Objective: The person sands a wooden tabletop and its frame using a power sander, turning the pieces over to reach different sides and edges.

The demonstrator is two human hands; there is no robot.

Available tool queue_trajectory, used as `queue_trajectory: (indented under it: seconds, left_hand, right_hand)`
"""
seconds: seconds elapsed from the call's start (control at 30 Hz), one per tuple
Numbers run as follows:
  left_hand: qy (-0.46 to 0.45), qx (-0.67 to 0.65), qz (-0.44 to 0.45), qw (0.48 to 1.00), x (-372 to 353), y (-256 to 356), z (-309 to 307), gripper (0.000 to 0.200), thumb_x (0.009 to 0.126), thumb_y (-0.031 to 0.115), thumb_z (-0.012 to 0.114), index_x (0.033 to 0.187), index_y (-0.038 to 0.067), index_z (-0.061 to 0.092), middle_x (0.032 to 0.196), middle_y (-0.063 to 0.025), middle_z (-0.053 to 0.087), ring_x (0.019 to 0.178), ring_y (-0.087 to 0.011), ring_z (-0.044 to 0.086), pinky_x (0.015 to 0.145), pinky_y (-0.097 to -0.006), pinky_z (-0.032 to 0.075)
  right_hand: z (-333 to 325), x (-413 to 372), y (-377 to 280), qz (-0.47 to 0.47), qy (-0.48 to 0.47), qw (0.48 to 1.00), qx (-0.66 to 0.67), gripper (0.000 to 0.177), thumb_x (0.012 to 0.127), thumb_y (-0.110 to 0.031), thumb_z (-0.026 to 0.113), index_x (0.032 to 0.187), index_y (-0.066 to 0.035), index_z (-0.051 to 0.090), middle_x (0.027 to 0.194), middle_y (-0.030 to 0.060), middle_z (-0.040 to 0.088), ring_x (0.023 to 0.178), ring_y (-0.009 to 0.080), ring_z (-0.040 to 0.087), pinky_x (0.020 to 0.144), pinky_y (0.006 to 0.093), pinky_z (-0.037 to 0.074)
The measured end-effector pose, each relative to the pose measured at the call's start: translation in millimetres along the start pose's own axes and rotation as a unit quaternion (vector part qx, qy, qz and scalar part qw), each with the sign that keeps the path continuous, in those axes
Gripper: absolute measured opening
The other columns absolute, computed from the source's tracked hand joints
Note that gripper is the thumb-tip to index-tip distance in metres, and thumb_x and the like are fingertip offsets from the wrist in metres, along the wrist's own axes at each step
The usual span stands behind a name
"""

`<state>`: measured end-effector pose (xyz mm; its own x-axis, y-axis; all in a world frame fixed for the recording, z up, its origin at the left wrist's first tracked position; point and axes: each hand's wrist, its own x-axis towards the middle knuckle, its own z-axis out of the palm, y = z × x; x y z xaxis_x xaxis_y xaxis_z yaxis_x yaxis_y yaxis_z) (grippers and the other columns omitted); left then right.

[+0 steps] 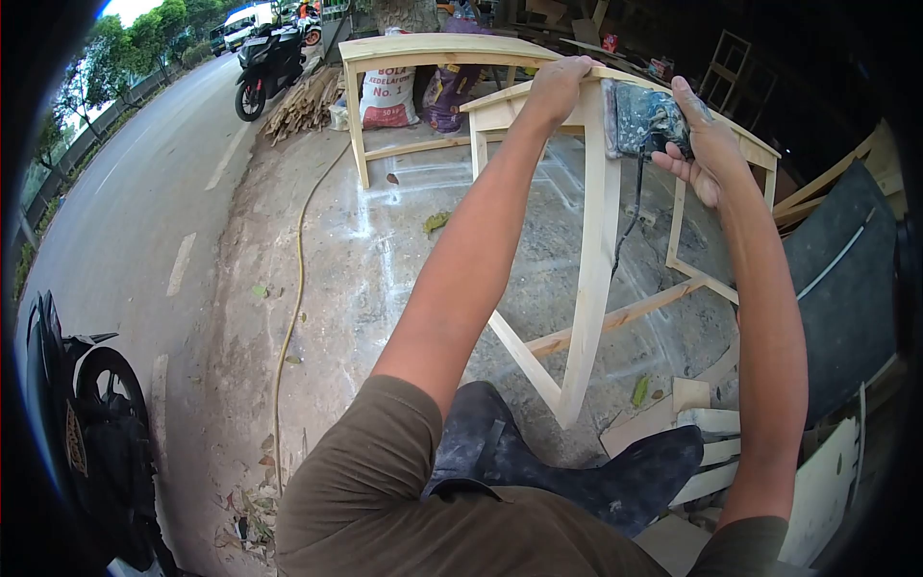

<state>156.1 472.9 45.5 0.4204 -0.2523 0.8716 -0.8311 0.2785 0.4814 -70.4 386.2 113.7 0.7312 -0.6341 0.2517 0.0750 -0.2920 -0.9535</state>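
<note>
A light wooden frame (588,279) with long legs and rails stands in front of me. My left hand (562,88) is closed over its top rail, near the upper corner of the near leg. Against the side of that leg, just below the top, is a worn, paint-spattered power sander (639,120). My right hand (700,144) holds the sander from its right side, with the thumb up and the fingers partly behind it. A dark cord (630,221) hangs down from the tool.
Another wooden frame (433,48) stands behind. Yellow hose (300,260) crosses the ground at left. Sacks (389,96) and wood scraps (296,104) lie farther back. Motorbikes (269,67) stand by the road. A dark sheet (846,288) and boards (711,423) are at right.
</note>
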Motion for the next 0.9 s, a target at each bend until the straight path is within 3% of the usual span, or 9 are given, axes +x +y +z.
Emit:
queue_trajectory:
  seconds: [0.07, 0.2, 0.3, 0.43, 0.47, 0.57, 0.73, 0.8, 0.9]
  left_hand:
    - [0.004, -0.045, -0.035, 0.998, 0.6, 0.0, 0.4, 0.042, 0.108, 0.025, 0.044, 0.116, -0.002, 0.076, 0.119, -0.0223, 0.075, 0.113, -0.0357, 0.069, 0.101, -0.0409, 0.05]
    - [-0.006, -0.19, -0.121, 0.974, 6.2, -1.5, 0.9, 0.058, 0.111, 0.044, 0.042, 0.114, -0.001, 0.078, 0.114, -0.019, 0.076, 0.106, -0.0293, 0.067, 0.1, -0.0373, 0.047]
    - [0.009, -0.195, -0.179, 0.964, 3.3, 6.8, -2.2, 0.066, 0.11, 0.052, 0.04, 0.114, 0.0, 0.08, 0.112, -0.0162, 0.076, 0.104, -0.025, 0.064, 0.101, -0.036, 0.045]
    - [0.009, -0.189, -0.151, 0.97, 4.4, 0.6, -1.6, 0.068, 0.11, 0.053, 0.038, 0.116, 0.0, 0.08, 0.113, -0.0161, 0.077, 0.105, -0.0243, 0.064, 0.102, -0.0369, 0.045]
    - [0.003, -0.214, -0.147, 0.966, 5.3, -1.1, -0.8, 0.068, 0.11, 0.053, 0.037, 0.116, 0.0, 0.08, 0.113, -0.016, 0.077, 0.106, -0.0241, 0.064, 0.102, -0.037, 0.045]
    - [0.005, -0.202, -0.139, 0.969, 9.6, 3.1, -2.0, 0.07, 0.11, 0.053, 0.037, 0.115, -0.001, 0.08, 0.113, -0.016, 0.077, 0.108, -0.0245, 0.065, 0.104, -0.0371, 0.045]
    - [0.011, -0.172, -0.133, 0.976, 7.6, -3.3, -6.3, 0.07, 0.111, 0.053, 0.036, 0.115, -0.001, 0.081, 0.113, -0.0161, 0.077, 0.109, -0.0248, 0.064, 0.105, -0.0369, 0.044]
    - [0.014, -0.174, -0.132, 0.976, 10.0, -6.8, -3.3, 0.069, 0.111, 0.053, 0.036, 0.115, -0.001, 0.08, 0.114, -0.0155, 0.076, 0.108, -0.0236, 0.064, 0.104, -0.0366, 0.044]
    - [0.007, -0.221, -0.146, 0.964, 17.4, -24.5, -1.2, 0.058, 0.115, 0.044, 0.037, 0.108, 0.003, 0.077, 0.1, -0.0015, 0.066, 0.101, -0.0157, 0.053, 0.104, -0.0317, 0.037]
  right_hand:
    - [-1.2, 0.1, -0.7, 0.002, 0.026, 1.0, 0.002, 0.095, 0.087, -0.072, 0.077, 0.138, 0.006, 0.057, 0.117, 0.0132, 0.055, 0.078, 0.0135, 0.059, 0.067, 0.032, 0.069]
    - [9.6, -7.8, -6.1, 0.015, -0.073, 0.997, -0.012, 0.096, 0.088, -0.072, 0.076, 0.139, 0.006, 0.056, 0.119, 0.0135, 0.055, 0.079, 0.0132, 0.059, 0.065, 0.0323, 0.069]
    - [7.7, -1.7, -4.7, -0.003, -0.026, 1.0, -0.013, 0.097, 0.088, -0.072, 0.075, 0.142, 0.006, 0.055, 0.12, 0.0138, 0.055, 0.081, 0.0135, 0.059, 0.065, 0.0321, 0.069]
    - [6.9, 5.9, -4.7, -0.006, 0.006, 1.0, -0.018, 0.104, 0.088, -0.074, 0.074, 0.147, 0.007, 0.049, 0.125, 0.0149, 0.055, 0.087, 0.0142, 0.06, 0.067, 0.0316, 0.069]
    - [7.5, 5.1, -5.4, 0.001, -0.05, 0.999, -0.02, 0.102, 0.088, -0.074, 0.074, 0.146, 0.008, 0.05, 0.124, 0.015, 0.055, 0.086, 0.0139, 0.06, 0.066, 0.0313, 0.069]
    - [24.3, -4.9, -11.3, 0.017, -0.022, 0.999, -0.027, 0.079, 0.086, -0.072, 0.078, 0.121, -0.004, 0.063, 0.094, 0.0012, 0.06, 0.065, 0.0046, 0.057, 0.061, 0.0272, 0.068]
    - [17.2, 14.5, -6.4, 0.002, 0.011, 0.999, -0.03, 0.085, 0.084, -0.077, 0.075, 0.125, -0.003, 0.064, 0.088, -0.0011, 0.057, 0.062, 0.0043, 0.053, 0.061, 0.0269, 0.068]
    - [16.8, 10.0, -9.5, 0.001, -0.047, 0.997, -0.06, 0.099, 0.087, -0.078, 0.071, 0.136, 0.006, 0.057, 0.107, 0.0086, 0.054, 0.071, 0.0088, 0.057, 0.062, 0.03, 0.069]
    - [18.6, 3.3, -11.0, -0.003, -0.07, 0.991, -0.118, 0.115, 0.088, -0.081, 0.067, 0.141, 0.019, 0.048, 0.119, 0.015, 0.052, 0.078, 0.014, 0.06, 0.064, 0.0338, 0.07]
